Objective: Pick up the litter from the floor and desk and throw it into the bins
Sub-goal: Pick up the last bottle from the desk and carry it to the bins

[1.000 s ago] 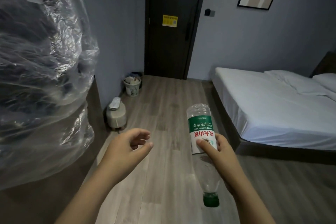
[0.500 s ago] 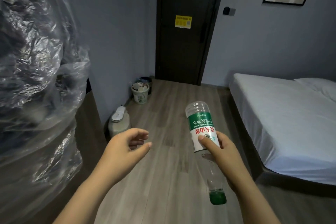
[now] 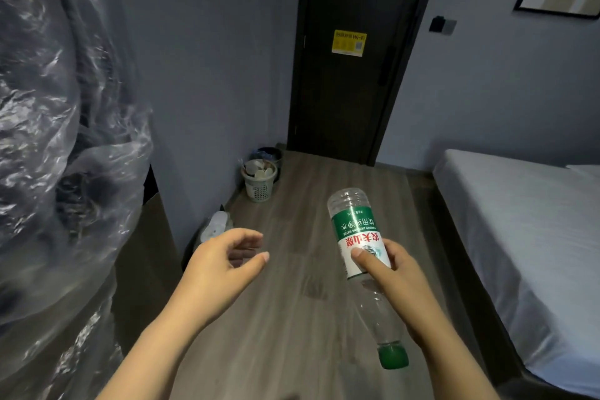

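Note:
My right hand (image 3: 394, 282) grips an empty clear plastic water bottle (image 3: 357, 230) with a green and white label, held cap down, its green cap near my wrist. My left hand (image 3: 220, 266) hovers beside it over the floor, fingers loosely curled, holding nothing. Ahead by the left wall stands a pale lattice bin (image 3: 259, 180) filled with paper cups and scraps. A dark bin (image 3: 271, 154) with a blue liner sits just behind it, partly hidden.
Crinkled clear plastic sheeting (image 3: 58, 127) fills the left side over dark furniture. A small white appliance (image 3: 217, 226) stands by the wall before the bins. A bed (image 3: 526, 237) with a white sheet lines the right. A dark door (image 3: 350, 52) closes the far end of the wood floor.
The view has advanced along the floor toward the bins and door, which appear larger and nearer. Both hands keep the same pose, the bottle still held in the right hand.

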